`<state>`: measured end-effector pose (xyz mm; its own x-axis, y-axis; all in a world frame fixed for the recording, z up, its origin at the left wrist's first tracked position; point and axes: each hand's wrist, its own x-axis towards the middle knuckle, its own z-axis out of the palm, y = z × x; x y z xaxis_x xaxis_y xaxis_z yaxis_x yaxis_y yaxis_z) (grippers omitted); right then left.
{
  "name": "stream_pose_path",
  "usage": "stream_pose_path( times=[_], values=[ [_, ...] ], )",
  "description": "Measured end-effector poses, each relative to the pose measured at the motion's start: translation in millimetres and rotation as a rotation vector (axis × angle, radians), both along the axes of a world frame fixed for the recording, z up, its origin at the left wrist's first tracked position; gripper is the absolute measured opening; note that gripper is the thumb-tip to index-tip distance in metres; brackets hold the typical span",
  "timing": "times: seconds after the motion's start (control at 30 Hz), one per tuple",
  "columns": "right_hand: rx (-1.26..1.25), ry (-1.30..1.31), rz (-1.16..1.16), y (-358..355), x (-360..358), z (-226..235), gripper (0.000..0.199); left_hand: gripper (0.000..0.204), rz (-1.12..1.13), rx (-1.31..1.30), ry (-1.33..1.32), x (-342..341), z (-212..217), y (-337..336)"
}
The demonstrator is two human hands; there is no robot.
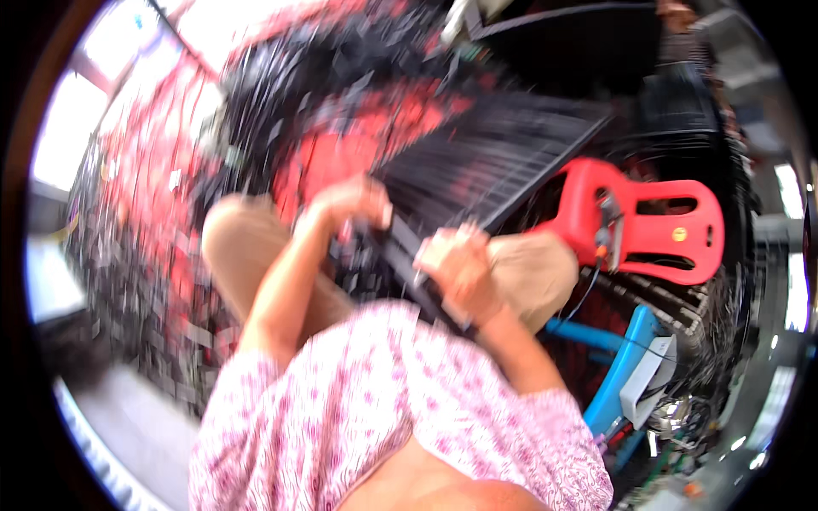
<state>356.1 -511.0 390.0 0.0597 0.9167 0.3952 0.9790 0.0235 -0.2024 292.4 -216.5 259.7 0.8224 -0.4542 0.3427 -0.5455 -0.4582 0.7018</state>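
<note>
A large black flat panel [498, 153] with a thin raised rim slants away from my lap, smeared by motion. My left hand [354, 203] is curled over its near left corner. Lower and to the right, my right hand [460, 266] is closed with bent fingers on the near edge, where a dark bar runs down toward my body. Both hands sit between my bent knees. Blur hides the exact fingertip contact and any small part between the hands.
At my right stands a red plastic chair [673, 230] with a corded tool [607, 226] on it. Nearer are a blue frame [626, 362], a white box-like piece [649, 379] and metal scraps [673, 417]. Black pieces litter the red floor [324, 157] ahead and left.
</note>
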Motion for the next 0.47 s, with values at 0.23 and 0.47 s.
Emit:
stream_pose_path(
  times=[0.23, 0.47],
  values=[
    [0.086, 0.005, 0.068, 30.1, -10.2, 3.3, 0.023, 0.024, 0.622, -0.427, 0.683, -74.4, 76.2, 96.0],
    [0.086, 0.013, 0.068, 37.2, -2.6, -2.6, 0.022, 0.029, 0.91, -0.184, 0.416, -116.3, 232.1, 231.2]
  ],
)
